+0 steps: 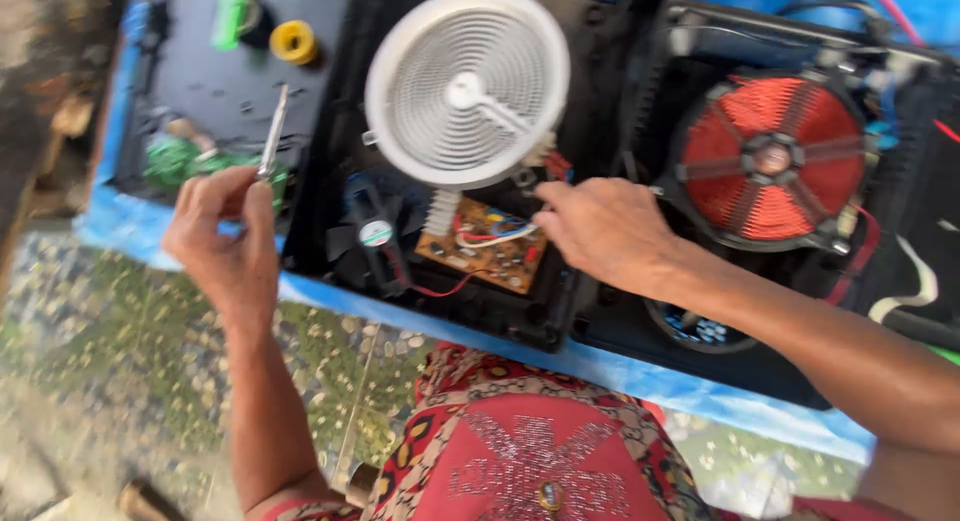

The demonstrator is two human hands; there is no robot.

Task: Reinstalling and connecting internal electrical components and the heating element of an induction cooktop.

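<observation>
Open double cooktop housing (600, 311) lies on a blue-covered bench (640, 376), lid off, internals exposed. Judged step: work on the wiring at the junction between the white round heating element (467, 86) and the brown circuit board (485, 246), with the tool held ready but not yet applied.

Right hand (605, 231): fingers closed together, fingertips pressed down at the lower right rim of the white element, just above the board, where red and white wires (500, 231) bunch. Whether it pinches a wire or a terminal cannot be told; the fingertips hide the contact.

Left hand (225, 241): thumb and fingers pinched on a slim metal tool (274, 136), screwdriver or tweezers, blurred; held upright near the left edge of the housing, well apart from the board.

Small black cooling fan (372, 231) sits just left of the board. Red copper induction coil (772, 159) occupies the right bay, untouched. At the far left corner of the bench: yellow tape roll (294, 42), green object (231, 16).

Next move, as judged: bringing the tool tip across to the right-hand fingertips calls for a steady approach past the fan and loose wires.
</observation>
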